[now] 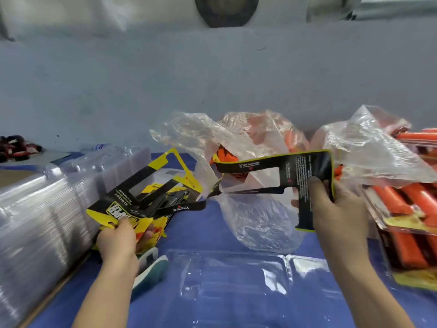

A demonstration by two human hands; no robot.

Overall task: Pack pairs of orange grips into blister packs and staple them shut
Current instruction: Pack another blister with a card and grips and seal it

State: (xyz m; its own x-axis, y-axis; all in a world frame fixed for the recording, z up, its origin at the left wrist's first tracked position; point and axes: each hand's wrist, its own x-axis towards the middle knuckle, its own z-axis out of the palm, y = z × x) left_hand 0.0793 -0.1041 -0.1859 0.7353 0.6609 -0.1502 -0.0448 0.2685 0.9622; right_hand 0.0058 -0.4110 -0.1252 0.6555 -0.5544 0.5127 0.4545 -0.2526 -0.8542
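Card insert [307, 176] is up in the air over mid-surface. Its long axis runs left-right, the free end points left at the plastic bag [255, 216], and the black printed back faces me. Orange grips [224, 154] sit in that bag at the back; I cannot tell which way they lie. Finished packs [406, 209] are piled at the right, their grips running diagonally. An empty blister tray [236, 280] lies open and flat, nearest me.

The surface [201, 233] has a blue cover, with a grey-blue wall behind. A stack of clear shells [47, 209] lies on its side at the left.

My right hand [338, 209] pinches the insert's right end, thumb on the near face. My left hand [118, 240] has its fingers curled around a card stack [142, 200], yellow-black and fanned upward. A teal-and-white object [151, 268] is under my left wrist; I cannot tell what it is.
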